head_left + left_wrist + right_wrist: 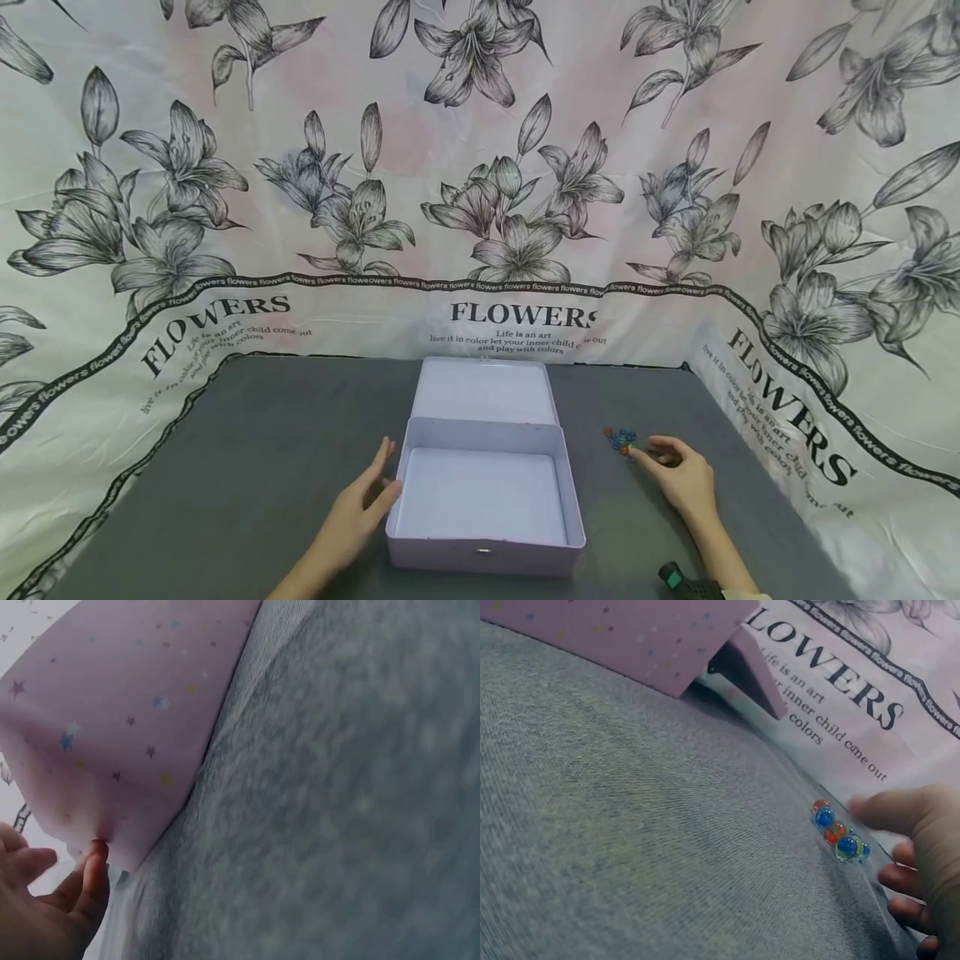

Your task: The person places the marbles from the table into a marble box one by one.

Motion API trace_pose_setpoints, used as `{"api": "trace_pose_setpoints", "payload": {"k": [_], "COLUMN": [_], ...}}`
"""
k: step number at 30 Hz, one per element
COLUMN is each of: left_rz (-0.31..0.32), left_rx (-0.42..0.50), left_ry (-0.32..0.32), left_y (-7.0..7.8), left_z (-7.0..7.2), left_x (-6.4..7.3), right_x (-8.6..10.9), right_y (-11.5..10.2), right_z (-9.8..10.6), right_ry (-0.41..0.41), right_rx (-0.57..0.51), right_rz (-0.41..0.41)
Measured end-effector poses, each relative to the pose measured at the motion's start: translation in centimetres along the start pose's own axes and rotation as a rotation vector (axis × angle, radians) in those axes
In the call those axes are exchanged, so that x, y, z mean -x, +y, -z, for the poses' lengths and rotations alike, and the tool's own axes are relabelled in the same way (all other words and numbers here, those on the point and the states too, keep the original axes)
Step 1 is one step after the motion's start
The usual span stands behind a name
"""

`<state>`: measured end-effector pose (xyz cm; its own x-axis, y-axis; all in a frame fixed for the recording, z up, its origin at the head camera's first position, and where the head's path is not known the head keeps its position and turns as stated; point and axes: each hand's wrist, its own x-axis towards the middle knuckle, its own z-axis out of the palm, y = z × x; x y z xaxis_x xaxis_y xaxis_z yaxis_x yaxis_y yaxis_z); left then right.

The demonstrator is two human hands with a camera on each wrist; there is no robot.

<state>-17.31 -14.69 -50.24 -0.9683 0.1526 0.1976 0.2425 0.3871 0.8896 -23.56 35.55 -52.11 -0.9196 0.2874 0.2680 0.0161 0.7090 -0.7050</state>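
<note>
A pale purple metal box [486,557] stands in the middle of the table, its lid [483,392] tipped back and its white inside bare. Stars are printed on its outer wall [127,742] in the left wrist view. My left hand [356,508] rests its fingertips against the box's left side. To the right of the box lies a small cluster of glass marbles [847,846], blue, orange and greenish. My right hand [681,479] hovers beside them, thumb nearest the marbles and fingers loosely bent, with nothing visible between thumb and fingers.
A grey cloth [285,450] covers the table. White fabric printed with lilies [517,250] hangs behind and along both sides. A black band with a green part [675,575] sits by my right wrist.
</note>
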Motion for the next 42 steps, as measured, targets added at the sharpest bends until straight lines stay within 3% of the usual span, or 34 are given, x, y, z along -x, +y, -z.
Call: {"api": "trace_pose_setpoints", "payload": {"k": [7,17,28,42], "left_rz": [-0.14,-0.25,-0.264,-0.197], "left_rx": [-0.184,-0.294,-0.346,-0.315], "left_ry": [-0.01,-0.076,-0.048,-0.062], "left_y": [-0.5,-0.8,-0.7,-0.4], "left_z": [-0.3,0.0,-0.4,-0.2], "left_x": [0.7,0.5,0.9,1.0], "right_x": [0.1,0.0,-0.1,0.1], "right_y": [0.3,0.3,0.3,-0.1], "right_z": [-0.2,-0.7,-1.1,-1.2], "right_ry": [-0.017,0.059,0.057,0.115], "right_rx": [0.075,0.05,0.036,-0.048], "right_rz": [0.133,0.24,0.271,0.276]}}
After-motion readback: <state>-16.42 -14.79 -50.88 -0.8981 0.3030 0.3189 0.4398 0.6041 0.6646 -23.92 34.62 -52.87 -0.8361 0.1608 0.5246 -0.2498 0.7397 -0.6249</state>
